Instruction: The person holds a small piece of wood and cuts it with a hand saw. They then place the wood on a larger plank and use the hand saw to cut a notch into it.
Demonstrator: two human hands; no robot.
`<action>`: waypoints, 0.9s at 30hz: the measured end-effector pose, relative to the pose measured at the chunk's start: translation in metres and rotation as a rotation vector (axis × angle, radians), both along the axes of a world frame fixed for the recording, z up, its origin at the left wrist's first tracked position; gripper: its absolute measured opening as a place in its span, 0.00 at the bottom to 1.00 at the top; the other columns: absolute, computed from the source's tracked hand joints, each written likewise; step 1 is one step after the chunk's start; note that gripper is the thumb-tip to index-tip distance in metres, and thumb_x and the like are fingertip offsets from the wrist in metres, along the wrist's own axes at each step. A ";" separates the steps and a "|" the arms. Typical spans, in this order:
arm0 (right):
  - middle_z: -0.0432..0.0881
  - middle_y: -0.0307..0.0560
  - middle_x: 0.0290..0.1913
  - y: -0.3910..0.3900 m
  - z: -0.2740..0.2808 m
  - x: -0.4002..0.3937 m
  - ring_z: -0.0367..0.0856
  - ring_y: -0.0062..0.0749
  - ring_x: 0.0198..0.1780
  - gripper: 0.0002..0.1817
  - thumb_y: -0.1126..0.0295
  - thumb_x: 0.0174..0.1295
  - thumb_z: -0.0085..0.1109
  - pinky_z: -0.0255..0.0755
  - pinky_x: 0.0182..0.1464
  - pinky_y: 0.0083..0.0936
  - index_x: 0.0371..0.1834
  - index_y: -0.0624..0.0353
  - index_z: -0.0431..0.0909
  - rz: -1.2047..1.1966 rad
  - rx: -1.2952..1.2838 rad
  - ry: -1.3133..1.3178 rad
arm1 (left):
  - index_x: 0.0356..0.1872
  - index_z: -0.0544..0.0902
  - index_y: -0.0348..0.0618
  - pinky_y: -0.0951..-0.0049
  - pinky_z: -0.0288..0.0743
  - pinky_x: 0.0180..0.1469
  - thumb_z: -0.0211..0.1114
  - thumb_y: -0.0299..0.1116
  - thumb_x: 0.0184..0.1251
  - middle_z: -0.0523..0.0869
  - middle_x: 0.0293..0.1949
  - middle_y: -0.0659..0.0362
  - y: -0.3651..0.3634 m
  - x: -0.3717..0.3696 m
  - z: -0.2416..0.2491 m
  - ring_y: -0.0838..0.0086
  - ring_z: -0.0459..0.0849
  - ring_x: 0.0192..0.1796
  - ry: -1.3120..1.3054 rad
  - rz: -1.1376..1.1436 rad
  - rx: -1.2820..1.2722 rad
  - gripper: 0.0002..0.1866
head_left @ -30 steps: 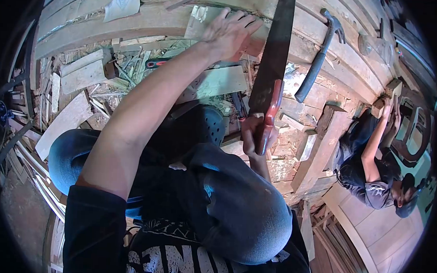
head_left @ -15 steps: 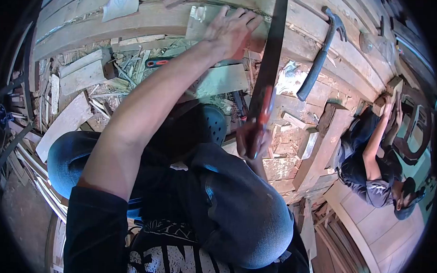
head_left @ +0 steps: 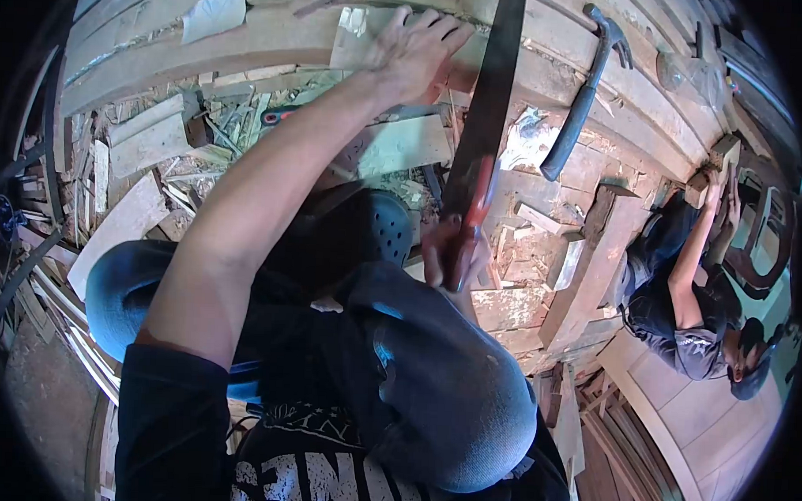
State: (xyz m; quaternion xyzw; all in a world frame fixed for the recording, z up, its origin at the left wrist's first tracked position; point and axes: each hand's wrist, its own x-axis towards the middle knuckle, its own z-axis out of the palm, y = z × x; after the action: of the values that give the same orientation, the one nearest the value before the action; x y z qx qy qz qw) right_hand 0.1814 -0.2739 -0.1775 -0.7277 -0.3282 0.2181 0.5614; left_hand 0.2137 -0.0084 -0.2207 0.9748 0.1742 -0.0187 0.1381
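My left hand lies on a pale wooden board against the plank bench, fingers spread over its far side. The fingers of my right hand are wrapped around the red handle of a handsaw. Its long dark blade points away from me and passes just right of my left hand. Whether the teeth touch the board cannot be made out. A claw hammer with a dark grip rests on the planks to the right of the blade.
Wood offcuts and shavings litter the floor at left. A tool with a black and red handle lies among them. A thick wooden beam stands at right. Beyond it another person holds a wooden block.
The saw and my right hand have shifted slightly left, and the handle is less blurred. My left hand stays on the board. The whole view has drifted a little.
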 end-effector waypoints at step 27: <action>0.64 0.39 0.11 0.011 -0.004 0.006 0.65 0.21 0.11 0.21 0.59 0.68 0.46 0.56 0.13 0.17 0.18 0.58 0.67 0.016 0.154 0.570 | 0.69 0.62 0.48 0.59 0.56 0.64 0.72 0.42 0.50 0.69 0.63 0.60 -0.002 0.000 -0.005 0.70 0.66 0.65 -0.015 0.033 0.004 0.44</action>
State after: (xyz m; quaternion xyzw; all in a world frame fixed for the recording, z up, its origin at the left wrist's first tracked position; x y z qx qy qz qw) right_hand 0.1871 -0.2632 -0.1817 -0.5896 -0.1784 0.3927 0.6829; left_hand 0.2133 -0.0108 -0.2256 0.9722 0.1891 -0.0087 0.1379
